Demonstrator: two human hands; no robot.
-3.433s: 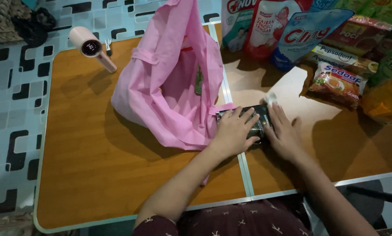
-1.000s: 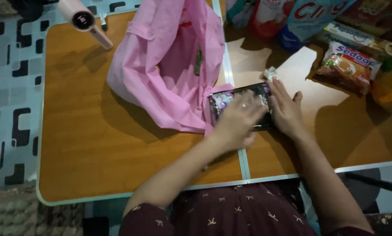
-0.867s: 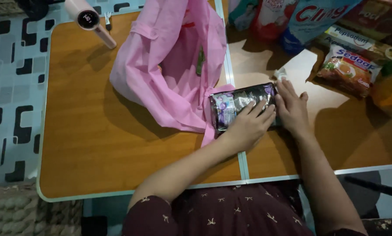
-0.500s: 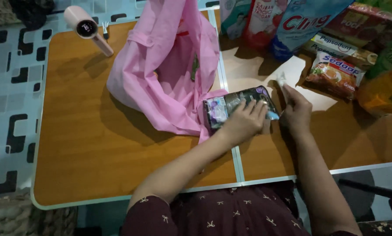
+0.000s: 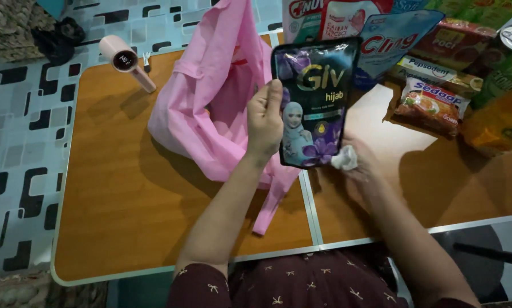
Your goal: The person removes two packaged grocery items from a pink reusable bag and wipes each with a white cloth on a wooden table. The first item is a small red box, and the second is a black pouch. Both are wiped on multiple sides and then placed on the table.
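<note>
— Lifted off the table [image 5: 125, 217] since half a second ago: dark refill pouch [image 5: 316, 100], now standing upright, front toward camera, over the pink bag [image 5: 210, 108].

— Left hand [image 5: 265, 122]?

— Pinching pouch's 9 o'clock edge, thumb in front, fingers behind. Right hand [image 5: 361, 168] sitting at pouch's 5 o'clock corner, fingers curled round a white wad [image 5: 345, 158]; contact with pouch unclear.

— Surroundings?

— Grocery packets [image 5: 433, 105] lying at 2 o'clock, well apart. Pink handheld device [image 5: 125, 60] resting at 10 o'clock.
</note>
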